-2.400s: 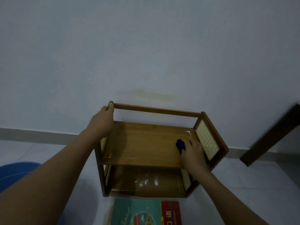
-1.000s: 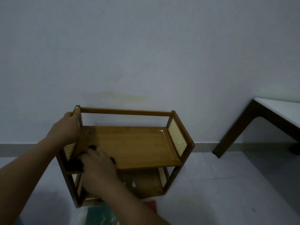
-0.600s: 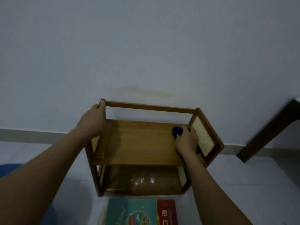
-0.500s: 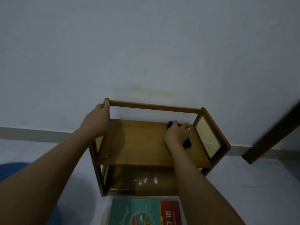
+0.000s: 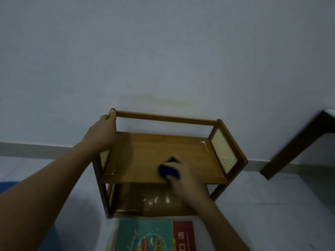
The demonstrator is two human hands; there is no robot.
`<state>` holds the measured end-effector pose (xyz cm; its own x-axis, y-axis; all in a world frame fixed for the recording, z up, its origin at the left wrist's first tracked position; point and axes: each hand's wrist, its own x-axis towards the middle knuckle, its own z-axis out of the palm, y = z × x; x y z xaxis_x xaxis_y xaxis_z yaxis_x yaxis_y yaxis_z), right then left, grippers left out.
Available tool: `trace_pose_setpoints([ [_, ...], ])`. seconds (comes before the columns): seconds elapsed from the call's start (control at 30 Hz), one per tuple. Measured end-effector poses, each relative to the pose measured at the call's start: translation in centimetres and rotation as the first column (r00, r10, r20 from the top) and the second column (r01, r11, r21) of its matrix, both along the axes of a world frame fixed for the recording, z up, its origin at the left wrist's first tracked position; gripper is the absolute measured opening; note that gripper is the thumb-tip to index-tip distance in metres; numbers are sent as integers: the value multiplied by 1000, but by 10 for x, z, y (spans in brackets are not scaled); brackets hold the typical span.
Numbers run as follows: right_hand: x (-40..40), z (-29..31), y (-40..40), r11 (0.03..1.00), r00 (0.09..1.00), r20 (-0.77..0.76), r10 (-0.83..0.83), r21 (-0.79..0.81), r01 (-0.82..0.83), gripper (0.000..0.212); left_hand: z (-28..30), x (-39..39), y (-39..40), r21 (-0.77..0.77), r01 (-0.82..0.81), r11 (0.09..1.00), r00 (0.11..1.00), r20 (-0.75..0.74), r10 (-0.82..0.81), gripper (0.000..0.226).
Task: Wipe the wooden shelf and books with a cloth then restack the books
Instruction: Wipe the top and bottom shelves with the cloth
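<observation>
Leftmost, a blue object shows only as a sliver at the frame edge, on the floor. Next, the left hand grips the top rear corner post of the wooden shelf, fingers curled over where the back rail meets the left side. That shelf stands upright on the floor against the wall, its long axis running left to right along the wall and its open front facing the camera. On the upper board, right of centre near the front edge, the right hand presses a dark blue cloth down, fingers curled around it. Below, white specks dot the lower board. Before the shelf lie books, flat on the floor. Far right, a dark table leg slants down.
</observation>
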<state>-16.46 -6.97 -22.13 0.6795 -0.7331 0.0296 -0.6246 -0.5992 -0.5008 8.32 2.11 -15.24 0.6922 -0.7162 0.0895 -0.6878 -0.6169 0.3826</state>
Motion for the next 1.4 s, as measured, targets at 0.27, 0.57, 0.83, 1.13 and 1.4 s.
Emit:
trace_pose_setpoints([
  [0.27,15,36,-67,951,918,367,-148,-202,234,40,-3,-1,0,-19,17,1000,1000,19,-17,73],
  [0.57,165,58,-52,725,917,-47,395,-598,-343,54,-3,1,-1,12,6,1000,999,49,-7,75],
  [0.83,55,36,-140,809,982,130,141,-586,-38,65,-8,7,-6,45,2,999,997,81,-6,75],
  [1.13,0,52,-46,847,889,396,229,-531,18,68,-17,-18,58,-580,-372,725,714,-677,-176,86],
  [1.4,-77,-85,38,823,862,171,477,-431,-370,54,-165,-102,92,-531,-328,781,743,-655,-134,48],
])
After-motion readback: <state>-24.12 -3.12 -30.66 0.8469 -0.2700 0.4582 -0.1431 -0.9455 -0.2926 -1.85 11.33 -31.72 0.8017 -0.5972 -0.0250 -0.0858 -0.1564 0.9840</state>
